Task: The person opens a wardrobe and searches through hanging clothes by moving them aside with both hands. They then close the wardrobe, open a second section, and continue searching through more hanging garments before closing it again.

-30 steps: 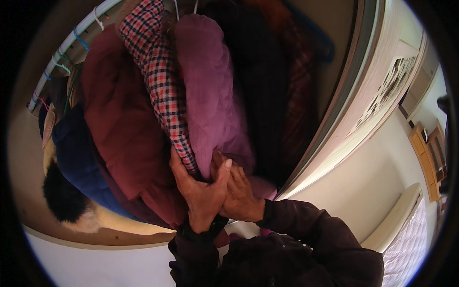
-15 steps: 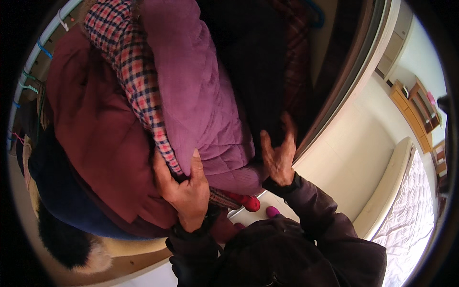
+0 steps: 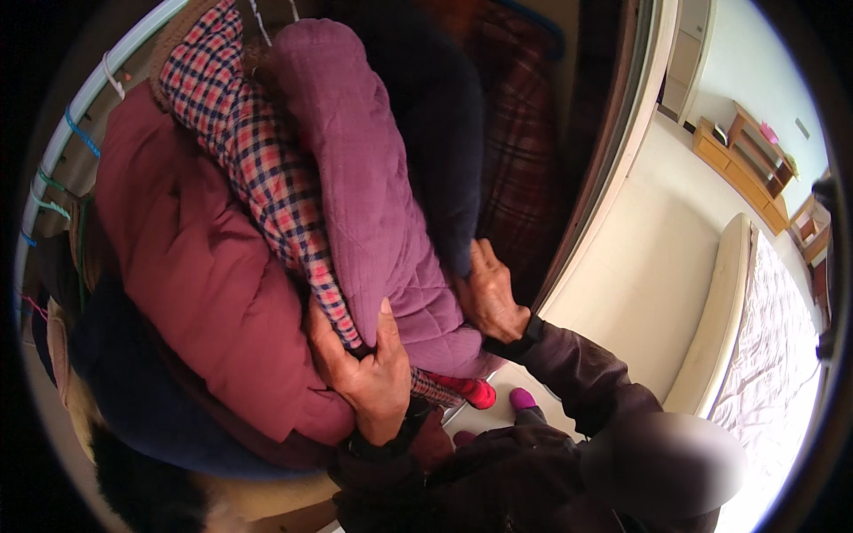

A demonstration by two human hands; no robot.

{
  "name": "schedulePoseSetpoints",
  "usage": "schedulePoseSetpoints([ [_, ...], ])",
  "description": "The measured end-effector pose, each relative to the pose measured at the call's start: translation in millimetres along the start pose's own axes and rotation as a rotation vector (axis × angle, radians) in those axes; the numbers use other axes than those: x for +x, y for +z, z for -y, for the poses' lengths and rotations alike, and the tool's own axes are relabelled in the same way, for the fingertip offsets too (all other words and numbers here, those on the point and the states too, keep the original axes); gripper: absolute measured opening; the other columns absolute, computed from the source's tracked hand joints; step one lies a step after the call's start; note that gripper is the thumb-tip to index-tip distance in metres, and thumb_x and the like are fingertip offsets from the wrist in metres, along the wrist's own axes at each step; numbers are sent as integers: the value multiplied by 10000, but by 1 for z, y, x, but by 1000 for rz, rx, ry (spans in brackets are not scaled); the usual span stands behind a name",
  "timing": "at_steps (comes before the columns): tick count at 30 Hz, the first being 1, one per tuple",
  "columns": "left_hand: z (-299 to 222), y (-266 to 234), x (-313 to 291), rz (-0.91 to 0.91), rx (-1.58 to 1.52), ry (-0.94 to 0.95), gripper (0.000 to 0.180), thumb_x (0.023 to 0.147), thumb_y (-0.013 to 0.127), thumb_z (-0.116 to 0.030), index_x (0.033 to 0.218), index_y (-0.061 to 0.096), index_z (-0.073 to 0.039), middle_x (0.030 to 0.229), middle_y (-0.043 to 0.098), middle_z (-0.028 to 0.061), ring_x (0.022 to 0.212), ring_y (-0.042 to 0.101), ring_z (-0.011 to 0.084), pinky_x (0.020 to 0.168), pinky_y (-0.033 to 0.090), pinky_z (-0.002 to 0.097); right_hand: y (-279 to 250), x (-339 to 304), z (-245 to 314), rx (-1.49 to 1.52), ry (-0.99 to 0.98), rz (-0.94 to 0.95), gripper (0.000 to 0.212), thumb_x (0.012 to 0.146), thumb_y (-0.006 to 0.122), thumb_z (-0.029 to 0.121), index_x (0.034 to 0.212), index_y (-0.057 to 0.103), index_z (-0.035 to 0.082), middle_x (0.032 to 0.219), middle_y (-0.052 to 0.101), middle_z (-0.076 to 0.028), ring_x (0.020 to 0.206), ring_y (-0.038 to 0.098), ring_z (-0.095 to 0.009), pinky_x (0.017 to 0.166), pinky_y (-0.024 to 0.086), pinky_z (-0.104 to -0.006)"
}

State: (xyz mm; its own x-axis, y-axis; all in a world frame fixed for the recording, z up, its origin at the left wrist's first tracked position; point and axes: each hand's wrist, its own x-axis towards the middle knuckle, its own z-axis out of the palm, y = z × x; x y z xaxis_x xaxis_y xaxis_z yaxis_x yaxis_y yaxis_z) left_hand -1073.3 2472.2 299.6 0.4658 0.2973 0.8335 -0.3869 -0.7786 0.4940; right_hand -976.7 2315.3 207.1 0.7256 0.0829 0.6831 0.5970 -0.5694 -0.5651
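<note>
A purple quilted coat (image 3: 373,204) hangs in the middle, its red, navy and cream checked lining (image 3: 275,195) showing along the left side. My left hand (image 3: 371,382) grips the coat's lower part, the thumb on the purple cloth and the fingers by the checked edge. A dark blue garment (image 3: 449,151) hangs just right of the coat. My right hand (image 3: 493,295) is closed at its lower end, beside the purple coat; the fingertips are partly hidden. Left of the lining, a maroon padded jacket (image 3: 204,266) touches my left hand.
A pale rail (image 3: 75,111) with several coloured hangers curves along the left. A dark red plaid garment (image 3: 515,133) hangs at the right, inside the wardrobe's frame (image 3: 613,160). Beyond are a bed (image 3: 769,338) and a wooden desk (image 3: 737,164). Purple footwear (image 3: 522,400) shows below.
My right hand has gone from spread fingers to a closed grip by the dark blue garment, moving slightly left. My left hand keeps its hold on the coat. The view has shifted.
</note>
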Motion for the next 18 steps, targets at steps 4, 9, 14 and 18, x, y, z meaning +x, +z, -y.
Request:
schedulePoseSetpoints([
  [4, 0, 2, -3, -23, -33, -36, 557, 907, 759, -27, 1370, 497, 139, 1366, 579, 243, 1231, 566, 298, 1076, 433, 391, -2, -1, 26, -159, -171, 103, 816, 825, 594, -45, 1556, 237, -108, 1342, 435, -340, 1055, 592, -470, 867, 578, -489],
  [9, 1, 1, -7, -41, 46, -19, 540, 937, 746, -62, 1370, 496, 142, 1369, 575, 231, 1209, 566, 268, 1051, 445, 365, 6, 5, 39, -363, -269, 64, 642, 863, 595, 37, 1436, 411, -186, 1449, 429, -393, 892, 631, -346, 704, 598, -393],
  [14, 0, 4, -10, -66, 11, -73, 532, 962, 719, -69, 1390, 482, 141, 1372, 579, 216, 1187, 572, 244, 1034, 455, 350, 4, 8, 37, -425, -323, 77, 576, 869, 593, 43, 1382, 485, -194, 1434, 463, -393, 824, 606, -287, 617, 578, -348],
  [18, -3, 6, -10, -82, 44, -76, 552, 975, 707, -91, 1413, 462, 137, 1373, 578, 221, 1211, 565, 253, 1050, 445, 357, 1, 9, 34, -363, -349, 53, 567, 872, 592, 38, 1379, 489, -193, 1430, 466, -395, 831, 610, -293, 601, 577, -344],
])
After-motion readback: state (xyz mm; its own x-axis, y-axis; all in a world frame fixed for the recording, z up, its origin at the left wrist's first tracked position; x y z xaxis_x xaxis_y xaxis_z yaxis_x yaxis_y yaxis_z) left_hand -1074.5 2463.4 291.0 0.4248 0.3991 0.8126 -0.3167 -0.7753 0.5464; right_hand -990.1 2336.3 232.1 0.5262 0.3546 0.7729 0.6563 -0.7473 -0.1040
